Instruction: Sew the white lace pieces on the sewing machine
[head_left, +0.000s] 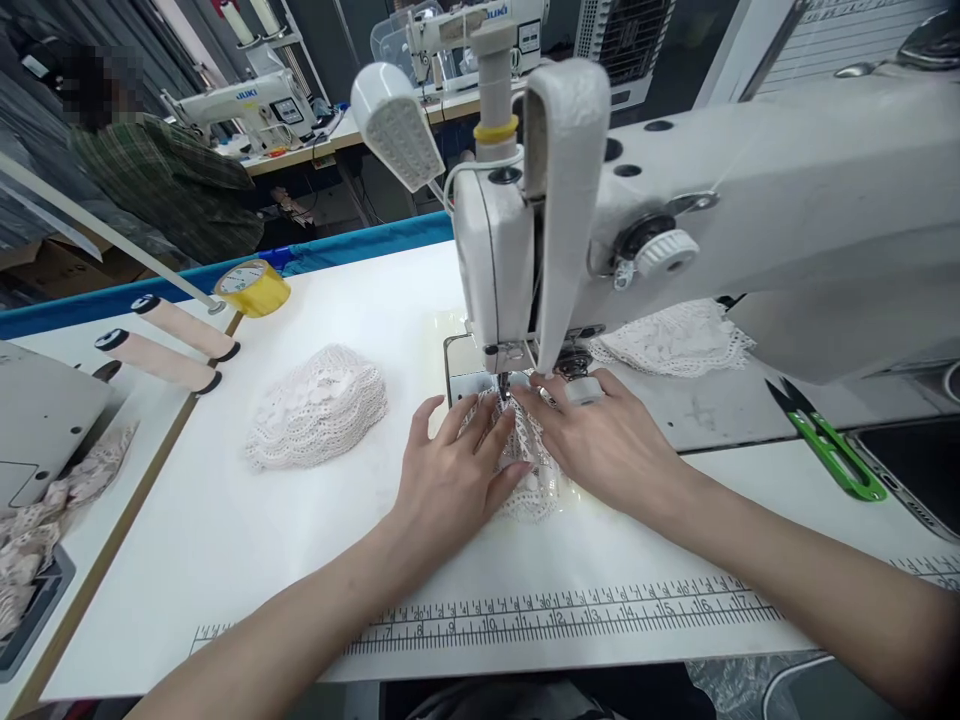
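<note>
— While both hands are down at the machine [491, 240], what does each hold?
— The left hand [454, 465] lies on the lace [534, 497], fingers spread, tips just beside the foot [505, 387]. The right hand [615, 445] bears on the lace from the opposite side, its fingers reaching in beneath the head. Neither is clenched; whether any fingertip pinches the lace, I cannot tell.
— Position of the lace?
— Between the 2 hands, bunched, running from the foot toward the wearer, its scalloped edge showing past the left thumb.
— Principal hazard?
— The fingertips. In my judgement, a tip drawn inward with the lace could meet the needle, itself too small to make out. Cause: pressing this close to the foot.
— Risk to the work?
— Uneven pressure between the hands could skew the lace or trap a fold. Its open holes might also snag.
— Surroundings?
— Left of the grip, 1 pile [319, 410]; farther left, 2 spools [161, 360] and the tape [253, 288]. Beyond the right hand, another pile [679, 337], partly hidden by the machine. Well right of the grip, the snips [836, 455]; an outward sweep of the right arm could knock them.
</note>
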